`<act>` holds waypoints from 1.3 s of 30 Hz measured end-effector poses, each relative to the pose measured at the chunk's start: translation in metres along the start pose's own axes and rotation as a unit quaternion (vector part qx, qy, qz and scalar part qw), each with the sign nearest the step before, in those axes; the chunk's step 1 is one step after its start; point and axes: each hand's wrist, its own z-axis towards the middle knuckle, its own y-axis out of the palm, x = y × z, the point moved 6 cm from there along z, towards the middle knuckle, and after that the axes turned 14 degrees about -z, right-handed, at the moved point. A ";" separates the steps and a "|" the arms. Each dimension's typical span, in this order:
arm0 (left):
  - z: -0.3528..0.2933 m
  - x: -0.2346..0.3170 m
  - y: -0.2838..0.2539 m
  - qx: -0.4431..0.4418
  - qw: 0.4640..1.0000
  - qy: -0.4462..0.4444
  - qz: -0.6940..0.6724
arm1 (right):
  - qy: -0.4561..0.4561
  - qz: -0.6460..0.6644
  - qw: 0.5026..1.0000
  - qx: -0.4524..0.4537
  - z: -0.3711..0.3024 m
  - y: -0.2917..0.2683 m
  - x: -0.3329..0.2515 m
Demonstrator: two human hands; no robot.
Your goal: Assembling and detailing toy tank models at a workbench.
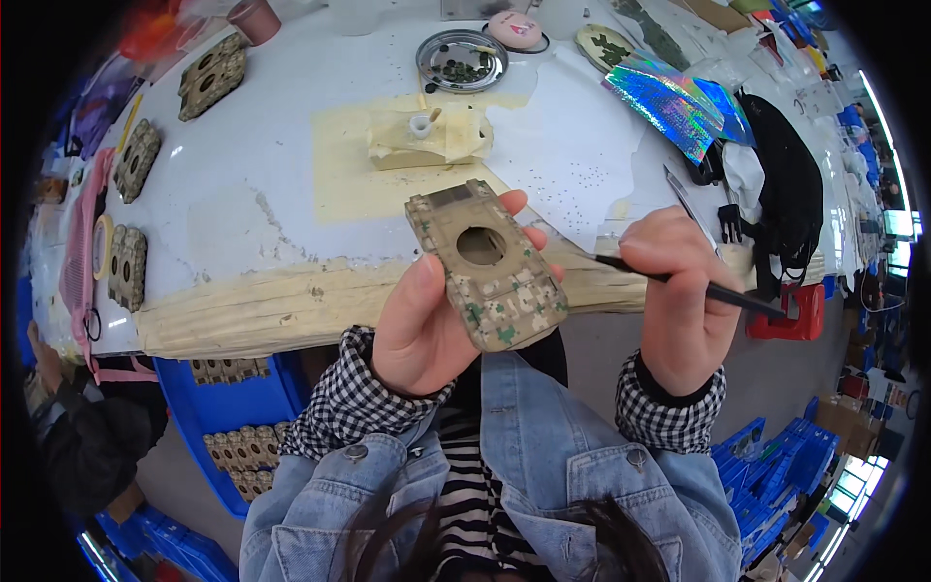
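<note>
My left hand is wrapped round a tan model tank hull, held tilted above the table's front edge. The hull has a round hole in its top, a dark grille at its far end and green, brown and pale square camouflage patches, densest at the near end. To its right, my right hand grips black tweezers. Their thin tip points left toward the hull, apart from it. Beyond the hull, a small white cup sits on a block wrapped in cream tape.
A round metal dish with small dark pieces stands at the back. Several camouflaged hulls lie at the left, more in a blue crate below. A knife, holographic film and black bag are at the right.
</note>
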 end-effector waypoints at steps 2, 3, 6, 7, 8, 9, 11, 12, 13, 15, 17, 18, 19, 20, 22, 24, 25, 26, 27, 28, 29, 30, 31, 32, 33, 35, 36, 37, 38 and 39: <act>-0.003 0.001 0.003 -0.032 0.998 -0.003 -0.046 | -0.039 -0.014 0.999 -0.005 -0.001 0.011 -0.016; -0.004 0.002 0.002 -0.033 0.998 -0.020 -0.047 | -0.050 -0.013 0.999 -0.015 -0.002 0.016 -0.020; -0.008 0.003 0.005 0.022 0.999 -0.035 0.004 | -0.043 -0.013 0.997 -0.057 -0.003 0.028 -0.027; -0.009 0.004 0.005 0.025 0.999 -0.033 0.012 | -0.033 -0.011 0.997 -0.072 -0.004 0.031 -0.027; -0.010 0.005 0.005 0.027 0.999 -0.031 0.019 | -0.025 -0.006 0.997 -0.077 -0.005 0.034 -0.028; -0.010 0.006 0.005 0.022 0.999 -0.028 0.020 | -0.017 -0.001 0.996 -0.082 -0.005 0.037 -0.029; -0.011 0.006 0.004 0.011 0.999 -0.026 0.019 | -0.004 0.013 0.996 -0.083 -0.007 0.042 -0.029; -0.012 0.006 0.004 0.011 1.000 -0.021 0.015 | 0.000 0.022 0.997 -0.079 -0.007 0.044 -0.029; -0.013 0.006 0.005 0.012 1.000 -0.018 0.011 | 0.005 0.031 0.997 -0.075 -0.007 0.045 -0.029; -0.015 0.007 0.006 0.011 1.000 -0.015 0.006 | 0.009 0.025 0.997 -0.076 -0.007 0.046 -0.031; -0.017 0.007 0.004 0.010 1.000 -0.014 0.008 | 0.010 0.023 0.997 -0.076 -0.008 0.047 -0.031; -0.017 0.007 0.004 0.013 1.000 -0.014 0.010 | 0.011 0.024 0.997 -0.076 -0.008 0.047 -0.031; -0.017 0.007 0.005 0.017 1.000 -0.014 0.011 | 0.012 0.024 0.997 -0.077 -0.009 0.047 -0.032; -0.017 0.007 0.005 0.020 1.000 -0.014 0.013 | 0.012 0.023 0.997 -0.076 -0.009 0.047 -0.032; -0.018 0.007 0.005 0.020 1.000 -0.014 0.010 | 0.011 0.021 0.997 -0.074 -0.009 0.048 -0.032; -0.019 0.007 0.005 0.019 1.000 -0.012 0.006 | 0.008 0.018 0.997 -0.074 -0.009 0.048 -0.033; -0.019 0.007 0.005 0.019 1.000 -0.010 0.004 | 0.007 0.017 0.997 -0.074 -0.010 0.049 -0.034; -0.019 0.008 0.005 0.018 1.000 -0.008 0.002 | 0.006 0.018 0.997 -0.072 -0.010 0.049 -0.034; -0.019 0.008 0.005 0.016 1.000 -0.009 0.003 | 0.005 0.020 0.997 -0.070 -0.010 0.049 -0.034; -0.020 0.008 0.005 0.015 1.000 -0.009 0.004 | 0.005 0.022 0.997 -0.070 -0.010 0.050 -0.034; -0.020 0.009 0.004 0.014 1.000 -0.009 0.004 | 0.004 0.020 0.997 -0.071 -0.010 0.050 -0.033; -0.020 0.009 0.004 0.016 1.000 -0.008 0.005 | 0.004 0.019 0.997 -0.072 -0.010 0.050 -0.032; -0.020 0.009 0.004 0.016 1.000 -0.008 0.005 | 0.002 0.016 0.997 -0.073 -0.010 0.050 -0.032; -0.020 0.009 0.004 0.017 1.000 -0.009 0.005 | 0.001 0.011 0.997 -0.072 -0.010 0.050 -0.033; -0.020 0.009 0.004 0.015 1.000 -0.009 0.004 | -0.001 0.006 0.997 -0.072 -0.010 0.050 -0.033; -0.020 0.008 0.004 0.014 1.000 -0.008 0.003 | -0.004 0.002 0.997 -0.072 -0.010 0.050 -0.033; -0.020 0.008 0.004 0.012 1.000 -0.008 0.003 | -0.005 0.002 0.997 -0.073 -0.011 0.050 -0.033; -0.020 0.008 0.003 0.009 1.000 -0.007 0.004 | -0.006 0.001 0.997 -0.074 -0.011 0.050 -0.034; -0.020 0.009 0.003 0.007 1.000 -0.007 0.004 | -0.007 0.001 0.997 -0.073 -0.011 0.050 -0.034; -0.020 0.009 0.003 0.009 1.000 -0.007 0.002 | -0.007 0.000 0.997 -0.073 -0.011 0.050 -0.033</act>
